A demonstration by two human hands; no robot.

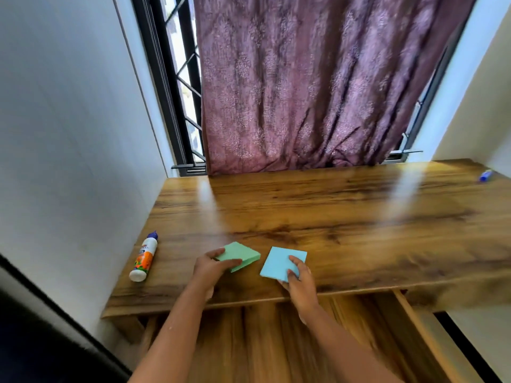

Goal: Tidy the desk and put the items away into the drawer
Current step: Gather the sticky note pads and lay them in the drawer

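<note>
My left hand (211,268) grips a green pad of sticky notes (242,254), thumb over its near edge and fingers at its left corner; the pad is tilted up off the wooden desk (345,217). My right hand (297,279) pinches a blue pad of sticky notes (279,262) at its near right corner, thumb and fingers on top. Both pads are near the desk's front edge. Under the edge, an open wooden drawer (276,341) extends toward me; its inside looks bare where visible.
A white glue bottle (143,257) with a purple cap lies at the desk's left front, close to the white wall. A small blue and white object (485,176) lies at the far right. A purple curtain (318,84) hangs behind the desk.
</note>
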